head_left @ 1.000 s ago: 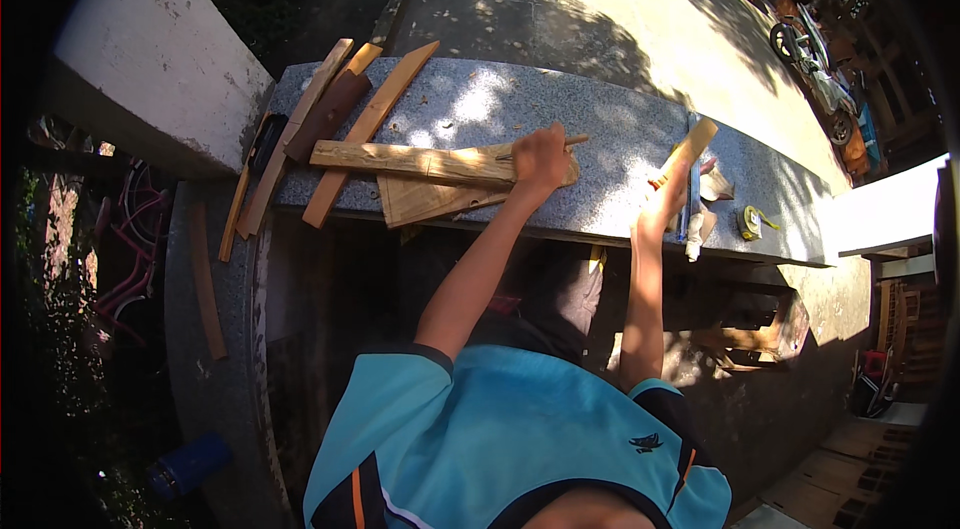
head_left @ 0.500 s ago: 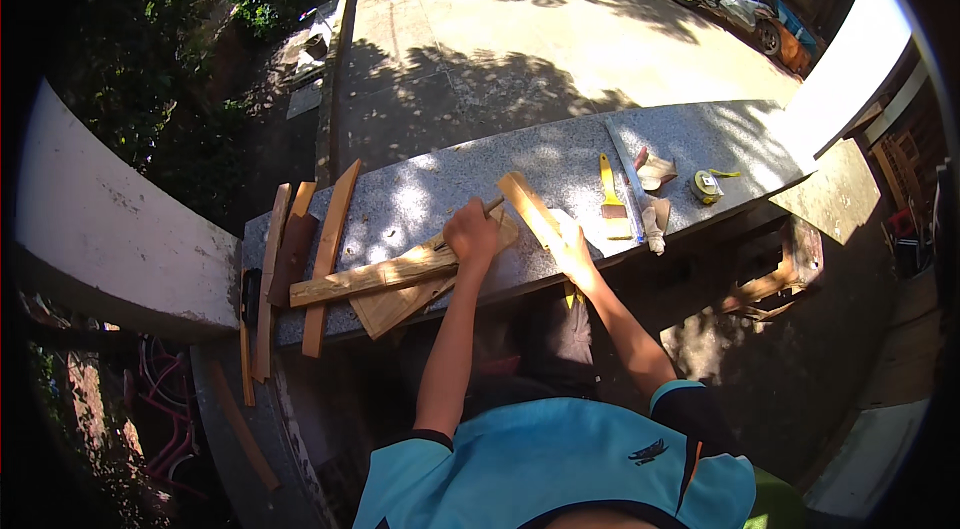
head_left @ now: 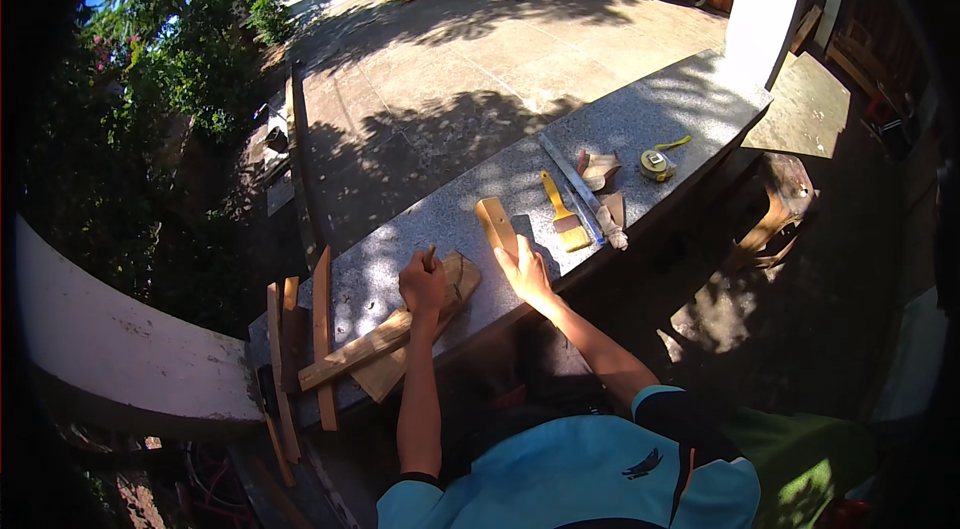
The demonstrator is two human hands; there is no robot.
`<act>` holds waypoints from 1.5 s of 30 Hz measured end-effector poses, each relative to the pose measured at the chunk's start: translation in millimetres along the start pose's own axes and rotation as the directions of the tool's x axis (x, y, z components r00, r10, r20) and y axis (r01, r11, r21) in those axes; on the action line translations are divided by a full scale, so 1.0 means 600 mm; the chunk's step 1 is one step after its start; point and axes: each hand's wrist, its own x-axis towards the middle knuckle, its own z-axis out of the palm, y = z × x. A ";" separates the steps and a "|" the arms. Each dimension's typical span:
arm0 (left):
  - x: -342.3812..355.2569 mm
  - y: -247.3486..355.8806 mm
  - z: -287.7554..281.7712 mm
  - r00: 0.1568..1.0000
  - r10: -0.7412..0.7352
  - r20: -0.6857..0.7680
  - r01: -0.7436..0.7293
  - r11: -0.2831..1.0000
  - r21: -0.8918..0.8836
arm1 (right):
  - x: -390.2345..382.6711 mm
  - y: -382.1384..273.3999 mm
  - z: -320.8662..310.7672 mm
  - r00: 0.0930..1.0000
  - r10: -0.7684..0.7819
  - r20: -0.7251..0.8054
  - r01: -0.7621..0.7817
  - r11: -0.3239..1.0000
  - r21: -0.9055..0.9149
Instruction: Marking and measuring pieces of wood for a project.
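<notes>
Your right hand has come left along the counter since a second ago, and the short wooden block has come with it: then it was beside the metal ruler, and now it is between your left hand and the paintbrush, near both. Your view has turned too, so the counter slants up to the right.

Your right fingers are closed around the near end of the block, with its far end sticking out past them, and its shadow falls on the counter to the right. You keep your left hand curled in a fist around a thin stick, whose tip pokes out above your fingers. Your fist is over the long wooden strip; whether it presses on the wood, I cannot tell. That strip lies slantwise across a flat board.

Right of the yellow-handled brush, the ruler lies beside a curled brown scrap, with a tape measure farther right. At the counter's left end, you have narrow slats beside a dark brown piece.
</notes>
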 end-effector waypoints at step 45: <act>0.017 -0.131 -0.111 0.797 -0.509 0.324 0.599 0.736 -0.316 | 0.009 -0.059 0.136 0.514 -0.600 0.613 0.742 0.670 0.033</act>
